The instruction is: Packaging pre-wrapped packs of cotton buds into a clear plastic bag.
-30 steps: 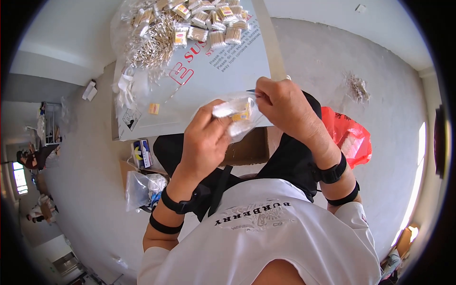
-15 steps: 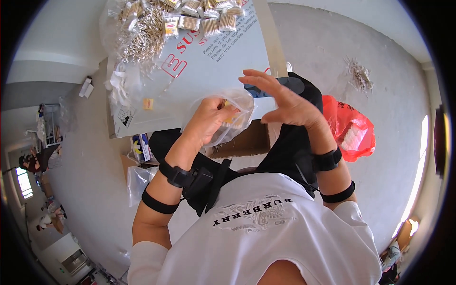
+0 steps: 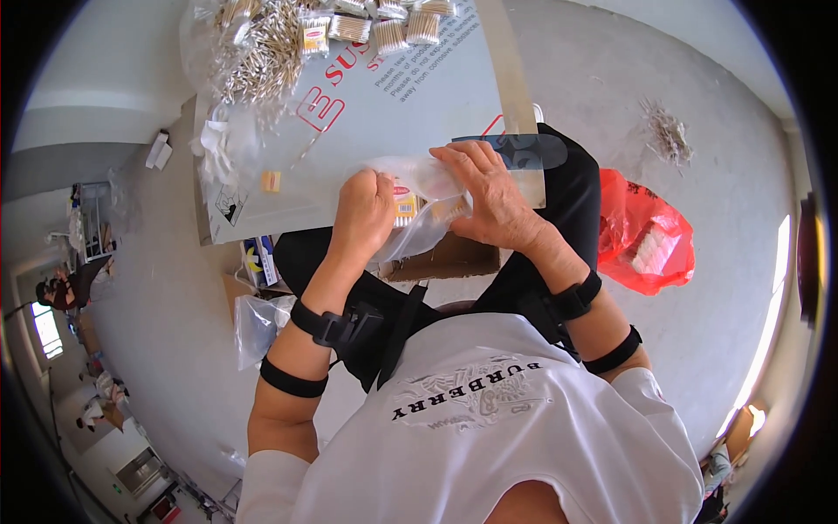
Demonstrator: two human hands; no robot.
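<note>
A clear plastic bag (image 3: 419, 179) is stretched between my two hands at the near edge of the table. Inside it lies a pack of cotton swabs (image 3: 404, 208) with a yellow and red label. My left hand (image 3: 360, 212) is closed in a fist on the bag's left side. Curled round the right side of the bag is my right hand (image 3: 499, 199), thumb below and fingers above. The tips of some fingers are hidden by the bag's folds.
Loose cotton swabs (image 3: 266, 65) and several wrapped swab packs (image 3: 390, 37) cover the far part of the grey printed table (image 3: 349, 144). A small yellow label (image 3: 271, 182) lies at left. An open cardboard box (image 3: 454, 259) sits below the edge; a red bag (image 3: 611, 236) is on the floor.
My right hand has come down and left from the air onto the bag and closed round its right side. My left hand has turned, and the bag is now spread more sideways.
</note>
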